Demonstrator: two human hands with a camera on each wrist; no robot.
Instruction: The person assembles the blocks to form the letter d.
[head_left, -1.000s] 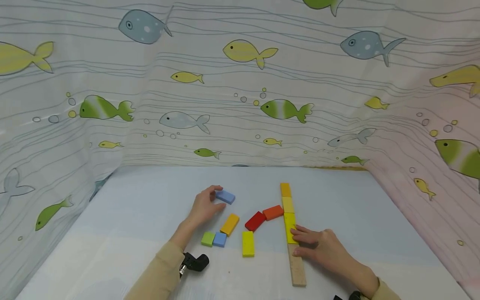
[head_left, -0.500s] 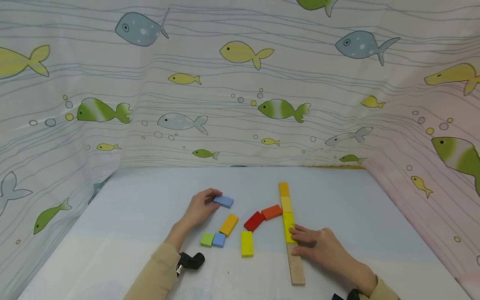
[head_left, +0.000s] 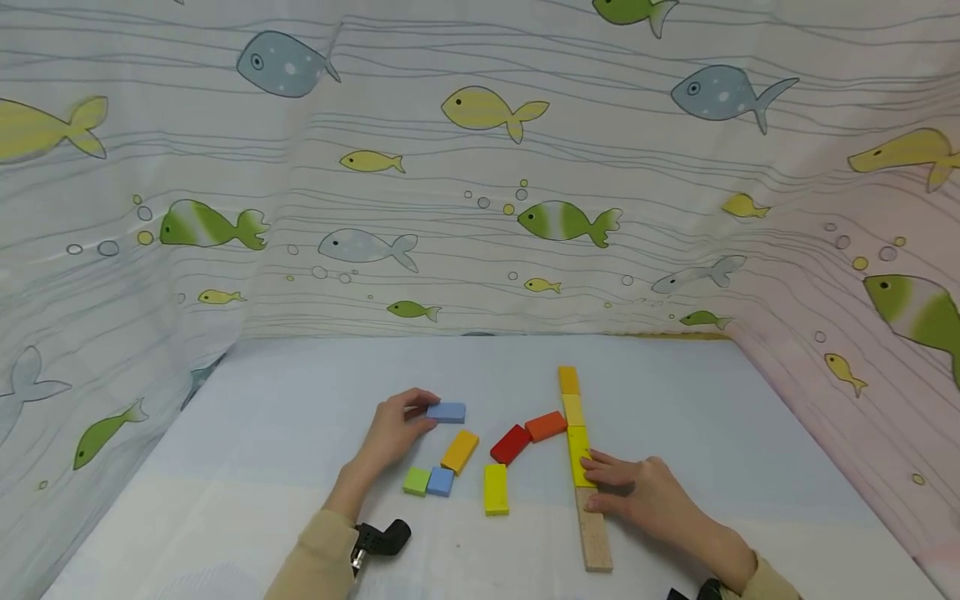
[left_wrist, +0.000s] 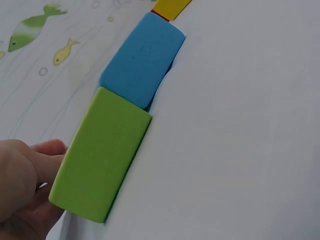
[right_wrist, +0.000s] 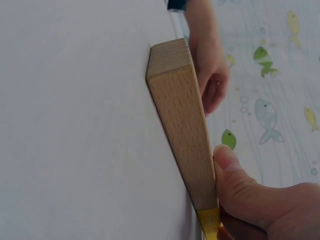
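My left hand pinches the left end of a long blue block that lies flat on the table, thumb in front and fingers behind. My right hand lies along a straight row of blocks, its fingers over the edge of a bright yellow block and its thumb against a plain wooden block. Farther up the row are a pale yellow block and an orange-yellow block. In the left wrist view, a green block hides part of the left fingers.
Between the hands lie an orange block touching the row, a red block, a loose yellow block and an amber block. A small green block and small blue block sit nearer. A fish-print curtain surrounds the table.
My left hand has closed its thumb and fingers on the blue block, drawn it slightly nearer and turned it roughly level. The right hand and the row have stayed put.
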